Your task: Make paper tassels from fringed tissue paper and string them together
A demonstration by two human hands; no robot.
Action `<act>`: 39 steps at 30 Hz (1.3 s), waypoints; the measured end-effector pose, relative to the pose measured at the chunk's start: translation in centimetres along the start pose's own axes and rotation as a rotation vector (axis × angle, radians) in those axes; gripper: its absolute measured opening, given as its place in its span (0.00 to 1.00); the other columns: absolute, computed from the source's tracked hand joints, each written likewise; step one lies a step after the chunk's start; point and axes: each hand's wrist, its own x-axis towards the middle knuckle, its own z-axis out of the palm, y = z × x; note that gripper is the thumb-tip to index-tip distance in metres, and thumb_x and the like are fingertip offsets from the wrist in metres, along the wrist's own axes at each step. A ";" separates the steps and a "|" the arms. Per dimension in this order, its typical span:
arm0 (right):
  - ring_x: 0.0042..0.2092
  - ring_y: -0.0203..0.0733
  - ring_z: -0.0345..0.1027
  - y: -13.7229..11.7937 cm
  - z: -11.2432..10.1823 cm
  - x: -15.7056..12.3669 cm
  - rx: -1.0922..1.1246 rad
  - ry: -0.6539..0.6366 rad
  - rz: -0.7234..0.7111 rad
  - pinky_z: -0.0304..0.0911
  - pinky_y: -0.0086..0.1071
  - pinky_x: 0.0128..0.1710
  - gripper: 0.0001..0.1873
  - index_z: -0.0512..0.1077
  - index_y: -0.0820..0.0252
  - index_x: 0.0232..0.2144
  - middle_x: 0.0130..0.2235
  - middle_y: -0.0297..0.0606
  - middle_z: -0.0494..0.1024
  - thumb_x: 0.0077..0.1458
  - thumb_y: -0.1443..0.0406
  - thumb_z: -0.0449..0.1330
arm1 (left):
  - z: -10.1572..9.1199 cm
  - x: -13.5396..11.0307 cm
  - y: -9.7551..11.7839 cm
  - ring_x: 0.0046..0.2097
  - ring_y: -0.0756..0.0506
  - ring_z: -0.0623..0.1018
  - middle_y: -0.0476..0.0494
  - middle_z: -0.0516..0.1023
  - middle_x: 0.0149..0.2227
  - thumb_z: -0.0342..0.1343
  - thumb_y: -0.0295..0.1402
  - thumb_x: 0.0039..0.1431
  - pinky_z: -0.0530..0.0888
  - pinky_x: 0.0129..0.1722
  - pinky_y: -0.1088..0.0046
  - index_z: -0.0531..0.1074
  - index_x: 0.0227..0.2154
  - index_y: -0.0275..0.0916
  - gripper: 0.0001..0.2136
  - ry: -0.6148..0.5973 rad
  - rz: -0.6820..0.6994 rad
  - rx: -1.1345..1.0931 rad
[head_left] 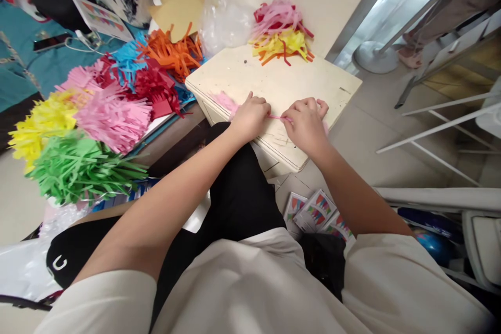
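Note:
A strip of pink tissue paper (276, 117) is stretched between my two hands, just above the front part of a cream wooden tabletop (250, 75). My left hand (251, 116) is closed on one side of the strip, and a loose pink end (224, 100) fans out beyond it on the wood. Pinched fingers of my right hand (307, 124) grip the other side, where the strip looks thin and twisted. Only a little pink shows past that hand. Further back on the tabletop lie pink fringed tassels (279, 15) and yellow fringed tassels (282, 43).
To the left are heaps of fringed paper in green (80, 167), yellow (45, 122), pink (113, 117), red (156, 86) and orange (172, 52). Clear plastic bags (227, 21) sit behind the tabletop. Printed packs (315, 211) lie on the floor below. A white folding frame (442, 122) stands right.

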 end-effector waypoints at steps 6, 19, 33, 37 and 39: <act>0.68 0.71 0.63 -0.3 0.0 -0.5 -0.061 -0.021 -0.033 0.42 0.77 0.77 0.19 0.88 0.51 0.50 0.56 0.51 0.83 0.80 0.58 0.56 | 0.1 -0.3 0.4 0.56 0.34 0.83 0.37 0.84 0.44 0.54 0.24 0.70 0.56 0.87 0.31 0.86 0.45 0.40 0.14 0.028 -0.006 0.012; 0.63 0.70 0.68 0.1 0.3 -0.3 -0.006 -0.025 0.030 0.52 0.70 0.69 0.23 0.86 0.54 0.51 0.50 0.53 0.86 0.80 0.63 0.49 | 0.3 -0.4 0.1 0.61 0.31 0.80 0.37 0.83 0.45 0.57 0.23 0.71 0.54 0.88 0.30 0.85 0.46 0.41 0.12 0.054 -0.032 0.032; 0.64 0.71 0.68 0.8 -0.7 -1.2 -0.012 -0.013 0.024 0.48 0.74 0.71 0.23 0.87 0.54 0.50 0.50 0.53 0.86 0.78 0.64 0.51 | 0.5 -0.5 -0.8 0.60 0.32 0.79 0.37 0.83 0.46 0.54 0.20 0.69 0.54 0.87 0.31 0.84 0.46 0.42 0.15 0.069 -0.062 0.021; 0.64 0.69 0.67 0.9 -0.5 -1.1 -0.021 -0.013 0.014 0.47 0.73 0.71 0.23 0.88 0.55 0.50 0.50 0.53 0.85 0.78 0.64 0.50 | 0.4 -0.5 -0.6 0.61 0.31 0.79 0.35 0.84 0.49 0.56 0.22 0.68 0.52 0.87 0.29 0.84 0.46 0.40 0.13 0.040 -0.095 0.046; 0.63 0.68 0.67 1.1 -0.5 -1.1 -0.030 -0.021 0.006 0.47 0.71 0.71 0.23 0.88 0.56 0.51 0.50 0.53 0.86 0.77 0.65 0.51 | 0.3 -0.5 -0.5 0.60 0.31 0.80 0.34 0.84 0.49 0.54 0.23 0.69 0.54 0.87 0.29 0.84 0.47 0.39 0.14 0.034 -0.108 0.067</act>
